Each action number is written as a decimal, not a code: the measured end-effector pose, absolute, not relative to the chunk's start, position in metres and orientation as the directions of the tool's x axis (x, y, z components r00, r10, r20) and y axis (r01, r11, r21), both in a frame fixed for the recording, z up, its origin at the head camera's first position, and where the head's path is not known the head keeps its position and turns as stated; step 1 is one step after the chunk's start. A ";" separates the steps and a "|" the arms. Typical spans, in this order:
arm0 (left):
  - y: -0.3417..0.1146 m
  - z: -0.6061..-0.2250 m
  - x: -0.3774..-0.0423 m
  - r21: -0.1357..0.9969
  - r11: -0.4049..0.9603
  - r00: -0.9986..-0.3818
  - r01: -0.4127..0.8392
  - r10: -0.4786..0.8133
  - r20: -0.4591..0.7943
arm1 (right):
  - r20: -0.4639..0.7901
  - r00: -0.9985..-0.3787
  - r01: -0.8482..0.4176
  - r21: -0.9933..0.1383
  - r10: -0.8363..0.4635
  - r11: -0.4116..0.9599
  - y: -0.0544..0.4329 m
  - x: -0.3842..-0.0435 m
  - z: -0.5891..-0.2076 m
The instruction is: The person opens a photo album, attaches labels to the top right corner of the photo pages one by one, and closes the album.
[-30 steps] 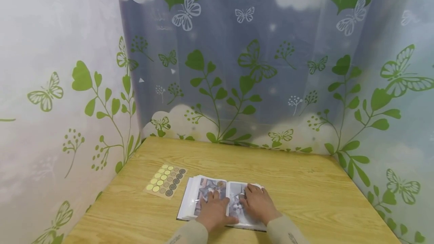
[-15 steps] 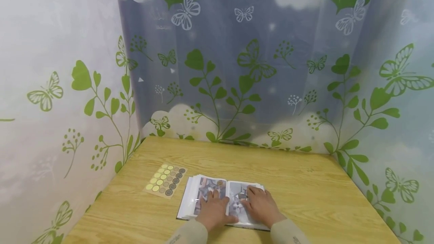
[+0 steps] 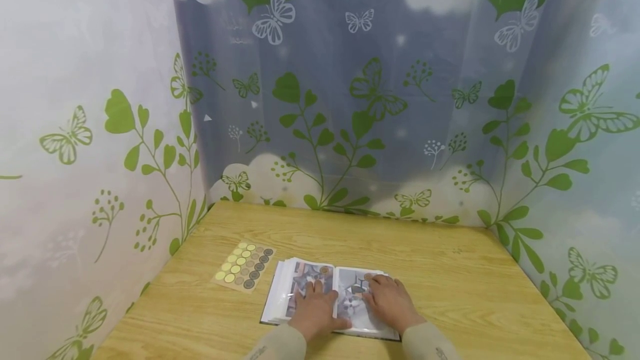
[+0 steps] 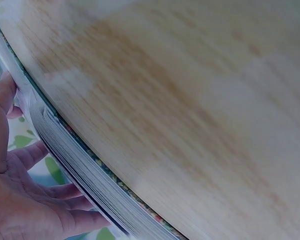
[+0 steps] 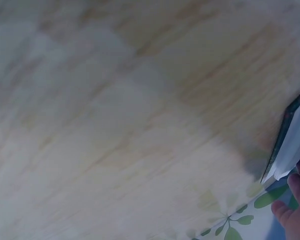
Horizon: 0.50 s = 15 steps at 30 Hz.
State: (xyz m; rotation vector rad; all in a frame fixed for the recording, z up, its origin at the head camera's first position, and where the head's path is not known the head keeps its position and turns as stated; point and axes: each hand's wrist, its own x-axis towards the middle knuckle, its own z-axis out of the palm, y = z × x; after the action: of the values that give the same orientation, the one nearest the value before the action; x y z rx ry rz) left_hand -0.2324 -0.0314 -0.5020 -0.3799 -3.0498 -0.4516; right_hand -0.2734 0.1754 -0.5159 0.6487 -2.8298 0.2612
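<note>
A photo album [image 3: 280,293] lies spread on the table, with a colour picture on its left page and a greyish one on its right. My left hand [image 3: 316,310] rests on the left page with fingers spread, its thumb reaching over the centre fold. My right hand [image 3: 393,301] lies on the right page, fingertips at the upper right by a small round brown sticker [image 3: 369,276]. Another round sticker [image 3: 325,270] sits at the left page's upper right corner. In the left wrist view the album's page edges [image 4: 85,155] show beside my extended fingers.
Left of the album lies a sheet of round stickers [image 3: 245,266] in yellow, brown and dark rows. The wooden table [image 3: 450,276] meets curtains [image 3: 320,126] printed with leaves and butterflies at the back and both sides.
My right hand has slid a little to the right over the right page, uncovering more of the picture and the small round sticker. My left hand stays in place.
</note>
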 end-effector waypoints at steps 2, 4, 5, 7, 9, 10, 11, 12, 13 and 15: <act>-0.031 -0.503 -0.233 0.277 0.929 -0.969 0.247 0.236 0.071 | 0.277 -0.868 -0.457 -0.119 -0.412 0.881 0.176 -0.274 -0.516; -0.031 -0.503 -0.233 0.277 0.929 -0.969 0.247 0.237 0.067 | 0.290 -0.860 -0.466 -0.115 -0.419 0.877 0.175 -0.274 -0.516; -0.031 -0.503 -0.234 0.277 0.929 -0.969 0.246 0.238 0.064 | 0.294 -0.858 -0.468 -0.111 -0.421 0.877 0.174 -0.275 -0.515; -0.031 -0.502 -0.234 0.279 0.928 -0.969 0.246 0.239 0.058 | 0.295 -0.860 -0.463 -0.109 -0.416 0.880 0.173 -0.276 -0.513; -0.031 -0.501 -0.234 0.285 0.927 -0.969 0.244 0.240 0.051 | 0.288 -0.868 -0.451 -0.112 -0.405 0.886 0.172 -0.278 -0.511; -0.031 -0.501 -0.234 0.285 0.927 -0.970 0.244 0.240 0.049 | 0.282 -0.873 -0.443 -0.116 -0.398 0.889 0.171 -0.278 -0.510; -0.031 -0.500 -0.233 0.284 0.927 -0.970 0.243 0.240 0.048 | 0.275 -0.878 -0.436 -0.117 -0.393 0.892 0.171 -0.279 -0.509; -0.031 -0.500 -0.233 0.285 0.928 -0.970 0.242 0.240 0.044 | 0.265 -0.883 -0.429 -0.118 -0.388 0.896 0.170 -0.280 -0.509; -0.031 -0.500 -0.233 0.285 0.928 -0.970 0.242 0.240 0.042 | 0.254 -0.887 -0.423 -0.111 -0.386 0.899 0.169 -0.281 -0.509; -0.031 -0.500 -0.233 0.285 0.927 -0.969 0.243 0.243 0.038 | 0.230 -0.896 -0.411 -0.108 -0.379 0.905 0.167 -0.283 -0.509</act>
State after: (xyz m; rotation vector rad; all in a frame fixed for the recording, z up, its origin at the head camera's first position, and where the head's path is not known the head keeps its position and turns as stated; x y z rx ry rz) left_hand -0.2331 -0.0311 -0.5004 -0.3887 -3.0821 -0.4555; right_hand -0.2833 0.1673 -0.5086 0.6004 -2.8651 0.2282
